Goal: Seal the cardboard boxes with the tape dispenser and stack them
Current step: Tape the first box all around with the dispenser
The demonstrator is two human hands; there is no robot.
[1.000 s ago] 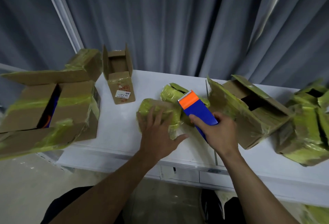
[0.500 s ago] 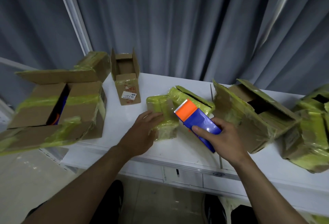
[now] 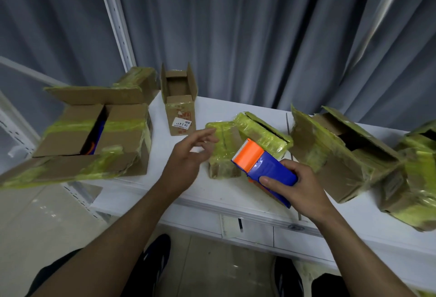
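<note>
Our right hand (image 3: 299, 185) grasps the tape dispenser (image 3: 262, 167) over the table (image 3: 212, 193). Our left hand (image 3: 186, 157) hovers with its fingers loose, beside the small taped box (image 3: 224, 155). We judge it early: the large box (image 3: 94, 136) at 9 o'clock, the tall box (image 3: 180, 108) at 11 and the side box (image 3: 335, 152) at 3 gape open, and nothing is stacked. The tall box's label (image 3: 181, 124) reads roughly "78-3-4".

Left hand (image 3: 186, 162) slack (right hand (image 3: 299, 190) curled)

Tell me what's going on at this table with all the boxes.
A person is working at a white table. The right hand grips a blue and orange tape dispenser above the table's front edge. The left hand is open, fingers spread beside a small taped box in the middle; contact is unclear. A large box on the left and a small upright box behind are open on top.
</note>
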